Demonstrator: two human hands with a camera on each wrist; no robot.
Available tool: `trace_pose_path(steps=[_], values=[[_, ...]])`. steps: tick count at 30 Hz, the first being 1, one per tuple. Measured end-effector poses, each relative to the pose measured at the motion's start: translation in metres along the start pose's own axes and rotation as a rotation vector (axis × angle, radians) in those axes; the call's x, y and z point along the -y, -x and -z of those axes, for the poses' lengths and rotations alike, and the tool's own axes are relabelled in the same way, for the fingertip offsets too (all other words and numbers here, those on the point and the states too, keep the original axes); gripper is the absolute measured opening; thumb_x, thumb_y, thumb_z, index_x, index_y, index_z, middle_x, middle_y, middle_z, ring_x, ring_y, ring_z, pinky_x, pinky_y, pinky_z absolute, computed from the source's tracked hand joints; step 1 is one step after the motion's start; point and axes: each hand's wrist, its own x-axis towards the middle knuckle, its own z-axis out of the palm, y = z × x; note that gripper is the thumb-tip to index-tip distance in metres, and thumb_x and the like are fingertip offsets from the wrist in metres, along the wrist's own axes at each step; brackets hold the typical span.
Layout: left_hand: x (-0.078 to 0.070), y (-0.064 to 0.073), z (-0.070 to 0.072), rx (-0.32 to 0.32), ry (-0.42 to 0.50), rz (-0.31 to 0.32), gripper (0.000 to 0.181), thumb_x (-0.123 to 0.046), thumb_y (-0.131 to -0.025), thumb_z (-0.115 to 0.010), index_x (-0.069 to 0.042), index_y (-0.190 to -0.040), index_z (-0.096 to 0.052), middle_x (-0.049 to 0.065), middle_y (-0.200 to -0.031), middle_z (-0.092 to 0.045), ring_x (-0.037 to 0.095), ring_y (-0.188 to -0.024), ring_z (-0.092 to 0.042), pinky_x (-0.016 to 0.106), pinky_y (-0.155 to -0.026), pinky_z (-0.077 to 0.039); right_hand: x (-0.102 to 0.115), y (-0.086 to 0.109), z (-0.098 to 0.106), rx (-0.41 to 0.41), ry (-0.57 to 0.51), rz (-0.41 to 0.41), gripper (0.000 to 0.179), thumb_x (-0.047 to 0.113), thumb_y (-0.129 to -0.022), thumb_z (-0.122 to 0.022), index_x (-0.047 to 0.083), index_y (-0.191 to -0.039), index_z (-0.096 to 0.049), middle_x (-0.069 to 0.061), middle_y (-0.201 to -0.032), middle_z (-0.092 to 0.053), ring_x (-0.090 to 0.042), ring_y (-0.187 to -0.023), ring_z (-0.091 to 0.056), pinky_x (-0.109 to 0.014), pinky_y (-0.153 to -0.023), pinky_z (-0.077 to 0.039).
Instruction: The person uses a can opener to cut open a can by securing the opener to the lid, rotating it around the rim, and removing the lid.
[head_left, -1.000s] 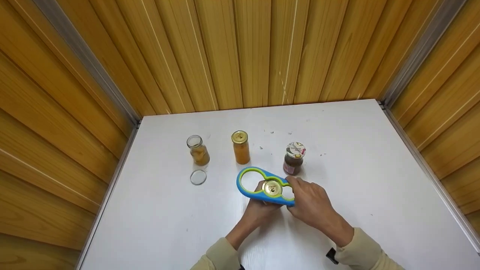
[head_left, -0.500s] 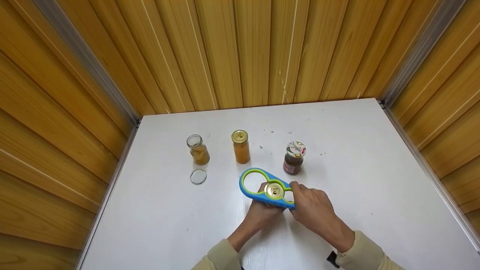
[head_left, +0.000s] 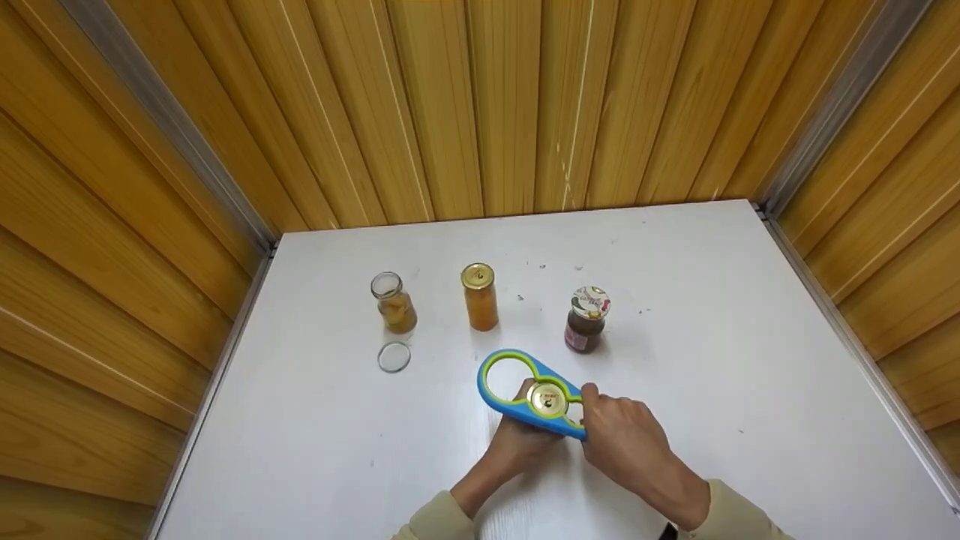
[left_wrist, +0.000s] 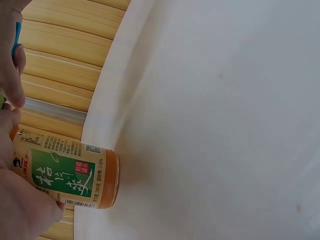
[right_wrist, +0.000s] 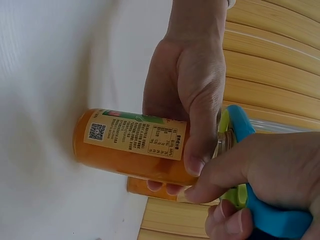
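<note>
Orange jar (right_wrist: 135, 137) in left hand (head_left: 523, 441)

- The left hand (right_wrist: 187, 85) wraps round an orange-filled jar (right_wrist: 135, 167), thumb near its neck.
- The jar's yellow label (right_wrist: 135, 132) carries a QR code, printed lines and a green patch.
- The right hand (right_wrist: 275, 172) grips a blue-and-green opener (right_wrist: 280, 220), which sits at the jar's neck.
- The jar's base points towards the white worktop (right_wrist: 40, 125); whether they touch is hard to tell from this angle.
- Behind, partly hidden, a second orange jar (right_wrist: 145, 187) shows near the worktop's edge, beside the wood-panelled wall (right_wrist: 275, 70).
</note>
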Motion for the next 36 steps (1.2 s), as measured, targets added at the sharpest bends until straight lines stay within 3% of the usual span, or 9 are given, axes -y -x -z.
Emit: trace_pose_path(steps=[6,18,24,29,32,36], values=[[0.001,0.006,0.004,0.036,-0.006,0.062,0.062,-0.024,-0.086,-0.083,-0.016,-0.139,-0.051,-0.006,-0.131,-0.060,0.015,-0.126,-0.055,0.038,-0.114,-0.041,0.003,0.003,0.002,0.055,-0.036,-0.017,0.033,0.006,-0.077,-0.086,-0.002,-0.097,-0.061,-0.011,-0.071,-0.068,-0.017,-0.055,-0.062,-0.035,-0.048,-0.053],[0.000,0.009,0.008,0.098,-0.020,0.107,0.068,-0.029,-0.087,-0.083,-0.019,-0.145,-0.048,-0.010,-0.136,-0.059,0.013,-0.131,-0.053,0.039,-0.117,-0.037,0.000,0.007,0.005,0.109,-0.018,-0.003,0.038,0.011,-0.077,-0.088,-0.002,-0.102,-0.064,-0.011,-0.073,-0.070,-0.014,-0.056,-0.062,-0.033,-0.049,-0.054],[0.001,0.010,0.010,0.122,0.014,0.074,0.063,-0.022,-0.085,-0.084,-0.015,-0.140,-0.054,-0.009,-0.131,-0.062,0.010,-0.124,-0.057,0.033,-0.113,-0.040,-0.004,0.007,0.006,0.106,-0.028,0.047,0.038,0.009,-0.075,-0.088,-0.003,-0.103,-0.064,-0.012,-0.074,-0.070,-0.013,-0.056,-0.061,-0.033,-0.049,-0.053],[0.002,0.008,0.015,0.204,0.027,-0.036,0.058,-0.019,-0.084,-0.084,-0.014,-0.135,-0.056,-0.006,-0.128,-0.065,0.011,-0.120,-0.060,0.034,-0.111,-0.043,-0.009,0.008,0.006,0.089,-0.047,0.116,0.037,0.007,-0.075,-0.087,-0.003,-0.101,-0.063,-0.012,-0.073,-0.070,-0.011,-0.054,-0.060,-0.029,-0.046,-0.050],[0.002,0.008,0.021,0.277,-0.001,-0.046,0.057,-0.024,-0.087,-0.084,-0.016,-0.136,-0.056,-0.009,-0.129,-0.065,0.008,-0.121,-0.059,0.033,-0.113,-0.041,-0.012,0.009,0.005,0.088,-0.065,0.157,0.033,0.007,-0.078,-0.086,-0.001,-0.099,-0.062,-0.008,-0.071,-0.068,-0.007,-0.053,-0.055,-0.026,-0.046,-0.047],[0.000,0.006,0.029,0.398,0.008,-0.054,0.052,-0.018,-0.089,-0.082,-0.009,-0.135,-0.060,-0.005,-0.128,-0.068,0.007,-0.120,-0.060,0.031,-0.112,-0.041,-0.018,0.010,0.004,0.078,-0.080,0.236,0.028,0.007,-0.081,-0.084,0.005,-0.093,-0.058,-0.001,-0.065,-0.062,-0.005,-0.051,-0.049,-0.025,-0.045,-0.041]])
